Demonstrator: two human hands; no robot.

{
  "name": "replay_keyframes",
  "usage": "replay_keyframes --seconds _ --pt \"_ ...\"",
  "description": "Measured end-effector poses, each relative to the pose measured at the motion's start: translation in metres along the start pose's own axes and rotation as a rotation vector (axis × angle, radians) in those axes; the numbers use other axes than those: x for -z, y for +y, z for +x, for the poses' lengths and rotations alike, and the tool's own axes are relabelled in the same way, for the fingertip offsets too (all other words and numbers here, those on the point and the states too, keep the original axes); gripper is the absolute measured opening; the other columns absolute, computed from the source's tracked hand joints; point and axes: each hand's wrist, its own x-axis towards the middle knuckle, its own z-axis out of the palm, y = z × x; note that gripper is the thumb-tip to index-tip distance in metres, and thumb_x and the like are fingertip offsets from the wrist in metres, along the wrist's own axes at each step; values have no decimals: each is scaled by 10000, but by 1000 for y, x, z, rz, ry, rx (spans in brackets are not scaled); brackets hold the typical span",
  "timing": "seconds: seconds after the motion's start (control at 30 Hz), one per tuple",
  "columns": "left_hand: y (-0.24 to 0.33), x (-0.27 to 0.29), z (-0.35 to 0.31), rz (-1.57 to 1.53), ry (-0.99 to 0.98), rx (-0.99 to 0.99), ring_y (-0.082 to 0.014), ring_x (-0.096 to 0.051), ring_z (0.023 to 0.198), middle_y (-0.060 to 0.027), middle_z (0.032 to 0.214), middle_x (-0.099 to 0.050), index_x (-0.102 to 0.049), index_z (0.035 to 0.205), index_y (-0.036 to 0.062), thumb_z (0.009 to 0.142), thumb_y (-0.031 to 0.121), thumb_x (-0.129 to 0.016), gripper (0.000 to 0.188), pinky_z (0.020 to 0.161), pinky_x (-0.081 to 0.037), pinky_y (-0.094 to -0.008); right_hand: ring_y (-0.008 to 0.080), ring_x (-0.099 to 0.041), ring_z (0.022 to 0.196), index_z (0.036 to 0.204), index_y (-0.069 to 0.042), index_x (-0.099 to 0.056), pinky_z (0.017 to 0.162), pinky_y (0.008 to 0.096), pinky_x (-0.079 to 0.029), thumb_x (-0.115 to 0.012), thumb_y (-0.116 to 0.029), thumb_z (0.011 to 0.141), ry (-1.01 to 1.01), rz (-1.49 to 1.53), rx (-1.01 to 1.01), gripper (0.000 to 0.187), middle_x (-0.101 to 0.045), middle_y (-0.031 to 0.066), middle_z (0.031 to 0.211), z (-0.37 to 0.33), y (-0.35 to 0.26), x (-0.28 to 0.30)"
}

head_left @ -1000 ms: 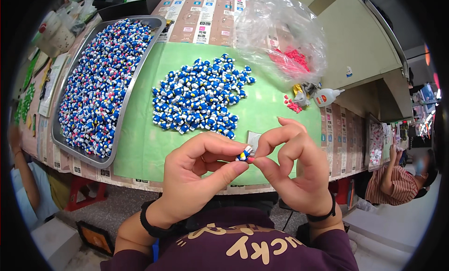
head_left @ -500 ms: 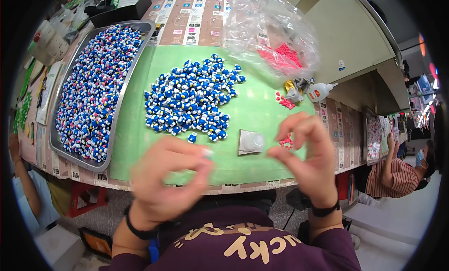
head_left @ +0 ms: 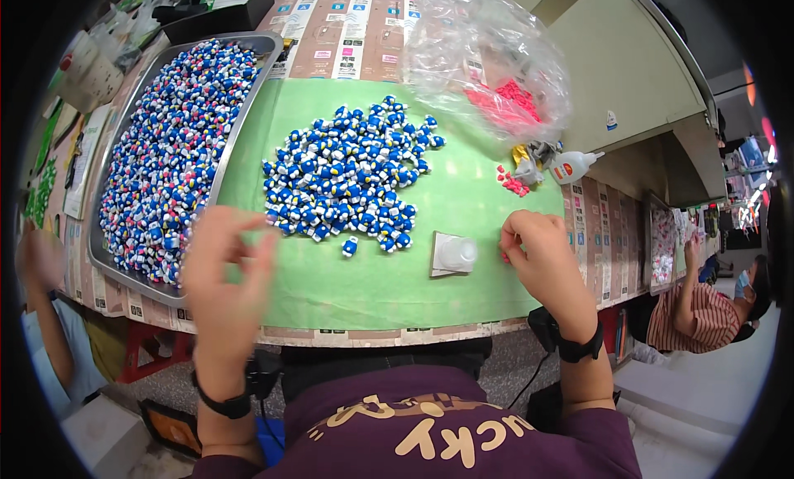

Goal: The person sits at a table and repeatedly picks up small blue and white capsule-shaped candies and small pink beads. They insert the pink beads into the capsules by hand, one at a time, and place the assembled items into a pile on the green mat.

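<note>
My left hand (head_left: 225, 272) is over the right rim of the metal tray (head_left: 217, 185), smeared by motion. Its fingers are bent, and nothing shows clearly between them. On the green mat, my right hand (head_left: 542, 252) has its fingertips pinched together over a few small pink pieces (head_left: 504, 257), mostly covered by the fingers. Whatever the fingertips hold is hidden. Between my hands lies a pile of small blue and white figure pieces (head_left: 347, 173), with one blue and white piece (head_left: 350, 247) apart at its near side. A small translucent cup (head_left: 456, 253) sits on a pale square.
The tray is full of blue, white and pink pieces (head_left: 178, 148). Beyond my right hand are loose pink pieces (head_left: 514, 182), a white squeeze bottle (head_left: 572, 166) and a clear plastic bag (head_left: 463, 41) with pink pieces. Other people sit at both sides.
My left hand has moved left to the tray's rim; the small white piece at its fingertips no longer shows. My right hand has closed its spread fingers over the near pink pieces.
</note>
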Motion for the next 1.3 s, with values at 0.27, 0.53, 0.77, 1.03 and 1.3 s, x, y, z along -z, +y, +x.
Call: replay_keyframes --seconds 0.27,0.53,0.77,1.03,1.3 --pt "15 -55 -13 16 -323 -6 -307 -594 755 -119 880 -556 -628 939 -3 782 71 -756 216 673 -467 -399 279 -580 762 825 -69 -516 842 396 -394 -588 23 805 8 5 18 119 -577 72 737 -2 1 -1" --pt "17 -48 -6 -142 -312 -37 -161 -619 635 -71 796 -579 -623 929 -9 830 9 -691 121 538 -504 -270 207 -555 752 819 -62 -482 868 340 -402 -596 93 791 124 498 42 194 -564 56 809 -2 -14 15" --pt "50 -39 0 -1164 -628 620 -97 -625 641 -57 811 -635 -630 1040 -23 987 106 -569 153 530 -497 -204 140 -549 797 846 -77 -456 717 265 -447 -599 152 833 111 1002 265 270 -580 91 932 -1 -60 19" --pt "54 -47 -5 -1331 -777 560 -42 -598 675 2 853 -637 -658 1110 14 978 148 -619 192 539 -462 -181 193 -573 799 834 -117 -475 767 328 -452 -677 106 819 141 786 426 300 -631 61 937 9 -79 9" --pt "53 -50 -11 -1000 -487 266 -78 -600 669 -11 786 -607 -688 972 17 893 26 -686 80 527 -464 -211 148 -578 854 811 -89 -467 801 300 -455 -672 98 843 87 1126 185 280 -628 100 969 0 -86 2"
